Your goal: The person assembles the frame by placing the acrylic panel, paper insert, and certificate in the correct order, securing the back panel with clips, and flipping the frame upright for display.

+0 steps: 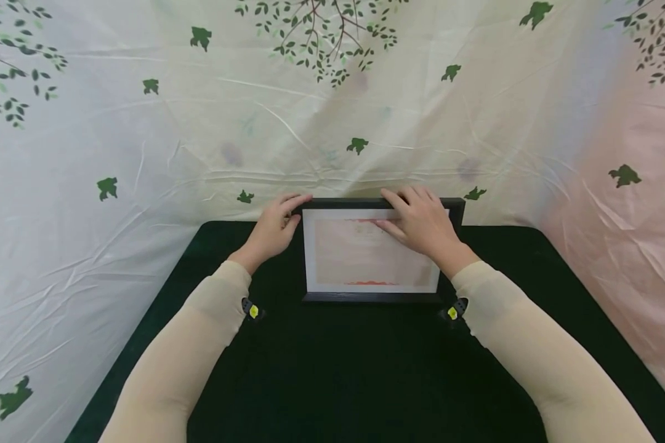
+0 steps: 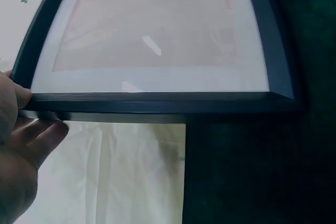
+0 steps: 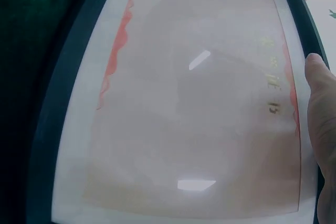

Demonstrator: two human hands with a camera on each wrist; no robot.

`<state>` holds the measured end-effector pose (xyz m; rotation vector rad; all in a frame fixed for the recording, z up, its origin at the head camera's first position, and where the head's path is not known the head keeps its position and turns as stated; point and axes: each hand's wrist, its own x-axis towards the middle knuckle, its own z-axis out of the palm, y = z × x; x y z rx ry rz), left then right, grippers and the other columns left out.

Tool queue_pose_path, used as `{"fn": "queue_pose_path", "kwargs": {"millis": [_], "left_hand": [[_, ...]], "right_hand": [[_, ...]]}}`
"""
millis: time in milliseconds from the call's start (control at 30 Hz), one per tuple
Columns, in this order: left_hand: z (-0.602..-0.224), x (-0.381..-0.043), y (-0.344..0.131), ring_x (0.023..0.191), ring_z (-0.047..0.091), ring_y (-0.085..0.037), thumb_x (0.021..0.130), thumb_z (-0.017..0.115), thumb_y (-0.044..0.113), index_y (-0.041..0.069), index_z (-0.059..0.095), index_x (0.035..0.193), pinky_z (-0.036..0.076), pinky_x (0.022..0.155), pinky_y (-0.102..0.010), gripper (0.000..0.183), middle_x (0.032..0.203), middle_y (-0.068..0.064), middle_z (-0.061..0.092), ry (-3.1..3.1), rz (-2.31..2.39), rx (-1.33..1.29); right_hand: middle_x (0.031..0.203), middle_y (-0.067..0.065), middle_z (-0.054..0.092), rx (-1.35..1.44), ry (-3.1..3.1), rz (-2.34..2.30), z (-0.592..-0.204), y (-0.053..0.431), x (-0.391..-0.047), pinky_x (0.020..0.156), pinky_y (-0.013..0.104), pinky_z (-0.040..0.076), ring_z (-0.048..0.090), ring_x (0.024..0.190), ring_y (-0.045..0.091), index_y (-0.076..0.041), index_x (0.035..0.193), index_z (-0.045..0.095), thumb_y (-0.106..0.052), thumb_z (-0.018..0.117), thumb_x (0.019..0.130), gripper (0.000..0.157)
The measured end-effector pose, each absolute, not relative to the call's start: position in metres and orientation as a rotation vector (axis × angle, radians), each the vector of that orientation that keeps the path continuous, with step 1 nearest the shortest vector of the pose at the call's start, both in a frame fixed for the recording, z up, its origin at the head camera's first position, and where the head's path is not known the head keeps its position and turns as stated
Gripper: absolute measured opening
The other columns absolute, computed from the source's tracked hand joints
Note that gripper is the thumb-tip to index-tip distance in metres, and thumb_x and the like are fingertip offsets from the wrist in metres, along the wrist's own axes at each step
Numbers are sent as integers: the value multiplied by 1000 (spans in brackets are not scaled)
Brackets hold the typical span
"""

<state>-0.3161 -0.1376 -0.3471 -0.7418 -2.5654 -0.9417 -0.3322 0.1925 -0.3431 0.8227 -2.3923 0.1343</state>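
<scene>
A picture frame (image 1: 371,297) with a black border stands on its long edge near the back of the dark table, facing me. Behind its glass is a pale pink print (image 3: 220,114) with a white margin, wavy red edging and small gold characters. My left hand (image 1: 274,224) pinches the upper left corner; in the left wrist view its thumb lies on the front of the border and its other fingers are at the outer side. The right hand (image 1: 421,221) grips the top edge right of centre, thumb across the front, fingertips over the top and partly hidden.
A dark green cloth covers the table (image 1: 360,375). Close behind the frame hangs a pale curtain (image 1: 288,123) printed with leaves and branches. Black straps with yellow marks circle both wrists over cream sleeves (image 1: 210,307).
</scene>
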Motion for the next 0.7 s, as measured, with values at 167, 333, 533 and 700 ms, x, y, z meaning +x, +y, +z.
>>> {"fn": "queue_pose_path", "kwargs": {"millis": [167, 333, 533, 700], "left_hand": [[-356, -307, -134, 133, 41, -31, 96, 59, 18, 25, 28, 153, 47, 93, -45, 65, 159, -8, 12, -2561, -611, -711], [-365, -296, -134, 146, 11, -30, 87, 69, 36, 22, 21, 155, 27, 110, -53, 84, 161, -11, 0, -2457, -339, -730], [-374, -275, -146, 147, -2, -30, 84, 66, 53, 21, 21, 155, 18, 108, -64, 90, 161, -11, -7, -2449, -144, -692], [-387, -250, -167, 146, 0, -33, 82, 63, 61, 22, 23, 154, 18, 106, -67, 91, 161, -12, -5, -2503, -59, -612]], "right_hand": [[129, 11, 51, 792, -2394, 137, -350, 209, -324, 112, 55, 20, 45, 122, 33, -22, 148, 39, -56, 61, 88, 73], [147, 15, 36, 710, -2364, 147, -361, 239, -313, 111, 64, 9, 32, 135, 36, -22, 148, 38, -55, 65, 84, 78], [157, 15, 18, 620, -2378, 189, -380, 279, -287, 108, 68, 8, 15, 144, 35, -19, 150, 36, -57, 66, 81, 84], [161, 10, 8, 525, -2533, 200, -403, 306, -261, 108, 67, 0, 6, 146, 32, -19, 152, 29, -60, 70, 78, 94]]}}
